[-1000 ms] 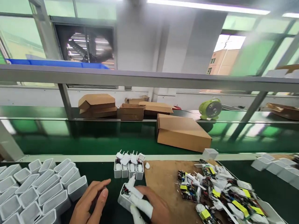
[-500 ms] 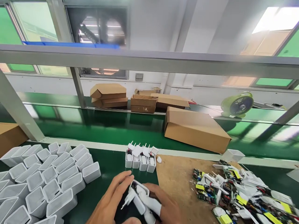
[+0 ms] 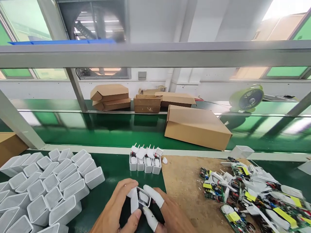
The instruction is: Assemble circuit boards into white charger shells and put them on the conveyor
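Note:
Between my two hands is a white plastic charger housing [image 3: 143,198], its open end toward me and a white part inside. My left hand [image 3: 121,207] grips it from the left, with the thumb on a white cap piece [image 3: 134,202] beside the opening. White covers sleeve the thumb and forefinger of my right hand [image 3: 167,210], which pinch the housing from the right. Beyond my hands stands a short row of filled charger housings [image 3: 145,163] with plug pins sticking up. A small white round piece [image 3: 165,160] lies beside that row.
Several white housings [image 3: 70,191] stand grouped at left on the green bench. On a brown board [image 3: 184,187] at right lies a heap of circuit boards with white parts [image 3: 257,197]. Behind are a large cardboard box [image 3: 196,126], smaller boxes [image 3: 110,94] and a green fan [image 3: 247,98].
The cap piece with pins has swung to the left side of the housing under my left hand. My right thumb and forefinger have spread to either side of the opening. The view has shifted slightly.

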Demonstrator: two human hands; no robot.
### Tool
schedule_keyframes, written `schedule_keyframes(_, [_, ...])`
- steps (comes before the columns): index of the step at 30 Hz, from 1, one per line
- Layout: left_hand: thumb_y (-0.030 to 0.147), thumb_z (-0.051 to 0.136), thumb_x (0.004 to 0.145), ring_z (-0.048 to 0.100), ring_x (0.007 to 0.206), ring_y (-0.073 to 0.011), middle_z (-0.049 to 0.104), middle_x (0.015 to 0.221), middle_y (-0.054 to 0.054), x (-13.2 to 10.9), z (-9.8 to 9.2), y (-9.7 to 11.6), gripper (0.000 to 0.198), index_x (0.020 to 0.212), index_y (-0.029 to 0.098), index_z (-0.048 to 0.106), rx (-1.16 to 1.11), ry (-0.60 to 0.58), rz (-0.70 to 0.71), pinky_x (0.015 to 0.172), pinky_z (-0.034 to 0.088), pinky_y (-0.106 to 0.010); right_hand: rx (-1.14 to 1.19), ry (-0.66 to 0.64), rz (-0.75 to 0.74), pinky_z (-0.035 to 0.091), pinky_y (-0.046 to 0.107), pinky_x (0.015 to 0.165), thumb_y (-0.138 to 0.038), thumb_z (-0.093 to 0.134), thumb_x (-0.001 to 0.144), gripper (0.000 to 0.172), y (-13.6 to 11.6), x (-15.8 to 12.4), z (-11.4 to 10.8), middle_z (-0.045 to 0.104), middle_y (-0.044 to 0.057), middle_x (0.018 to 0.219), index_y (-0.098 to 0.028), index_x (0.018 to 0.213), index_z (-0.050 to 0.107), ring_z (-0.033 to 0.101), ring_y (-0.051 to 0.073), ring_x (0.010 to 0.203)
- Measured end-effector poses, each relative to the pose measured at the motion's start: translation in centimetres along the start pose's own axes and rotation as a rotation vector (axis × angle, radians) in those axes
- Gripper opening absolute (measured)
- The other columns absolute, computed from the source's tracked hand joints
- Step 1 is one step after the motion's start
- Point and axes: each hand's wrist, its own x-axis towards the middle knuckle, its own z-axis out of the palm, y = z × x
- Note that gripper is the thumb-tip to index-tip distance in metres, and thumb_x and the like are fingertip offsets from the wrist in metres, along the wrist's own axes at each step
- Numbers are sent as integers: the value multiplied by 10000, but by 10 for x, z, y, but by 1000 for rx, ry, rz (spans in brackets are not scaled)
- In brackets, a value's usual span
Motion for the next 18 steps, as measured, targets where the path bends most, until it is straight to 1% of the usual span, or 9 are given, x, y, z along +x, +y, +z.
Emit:
schedule_keyframes(3, [380, 477, 1104, 656, 1287, -287, 588, 1416, -143, 1, 4, 1, 456, 1549, 314, 400, -87, 67, -43, 1085, 599, -438, -9, -121, 52, 633, 374, 850, -139, 529, 940, 426, -4, 3, -5, 690, 126, 1198, -225, 1352, 596, 706, 260, 990])
schedule_keyframes(5, [466, 441, 1113, 669, 1268, -295, 604, 1393, -137, 2, 9, -1, 474, 1562, 321, 398, -141, 111, -71, 1083, 599, -463, 12, -179, 62, 624, 382, 820, -139, 517, 928, 375, -6, 5, -7, 687, 134, 1164, -206, 1269, 658, 693, 266, 966])
schedule_keyframes(7, [514, 430, 1115, 660, 1296, -296, 580, 1427, -134, 1, 15, -6, 504, 1584, 335, 378, -201, 131, -96, 1113, 580, -478, 64, -173, 94, 609, 406, 833, -154, 502, 936, 354, -7, 7, -8, 687, 142, 1154, -194, 1239, 682, 684, 271, 967])
schedule_keyframes(8, [549, 468, 1099, 642, 1329, -304, 544, 1470, -135, 0, 18, -8, 554, 1601, 346, 348, -239, 132, -99, 1125, 574, -483, 120, -143, 131, 602, 416, 838, -178, 505, 946, 338, -7, 8, -9, 690, 139, 1146, -198, 1229, 690, 683, 272, 964])
schedule_keyframes(10, [623, 636, 1008, 573, 1415, -350, 445, 1555, -141, -2, 22, -11, 759, 1627, 365, 281, -287, 123, -91, 1145, 561, -512, 360, -62, 292, 592, 417, 846, -258, 540, 968, 298, -7, 10, -8, 712, 113, 1103, -217, 1215, 702, 692, 266, 944])
schedule_keyframes(12, [584, 761, 938, 520, 1455, -386, 405, 1582, -140, -5, 26, -12, 870, 1626, 389, 267, -239, 103, -85, 1150, 547, -554, 734, -2, 521, 594, 393, 833, -375, 592, 983, 291, -6, 11, -5, 740, 77, 1034, -232, 1207, 710, 713, 251, 899])
schedule_keyframes(14, [448, 767, 965, 547, 1414, -380, 459, 1536, -136, -7, 28, -9, 799, 1611, 397, 299, -144, 89, -82, 1135, 546, -570, 1063, -2, 663, 601, 368, 795, -499, 624, 991, 346, -4, 10, 0, 758, 60, 973, -229, 1183, 723, 731, 248, 868])
schedule_keyframes(16, [325, 728, 993, 613, 1310, -343, 526, 1469, -128, -7, 29, -6, 746, 1606, 390, 306, -94, 98, -66, 1101, 566, -545, 1224, -25, 678, 605, 365, 751, -604, 624, 992, 434, -1, 8, 7, 767, 67, 955, -221, 1162, 737, 740, 256, 850])
schedule_keyframes(18, [280, 740, 975, 637, 1245, -319, 565, 1427, -117, -6, 30, -3, 790, 1615, 376, 286, -86, 127, -28, 1085, 574, -520, 1276, -30, 649, 607, 369, 716, -662, 625, 980, 491, 1, 5, 14, 771, 74, 929, -220, 1157, 743, 746, 260, 807])
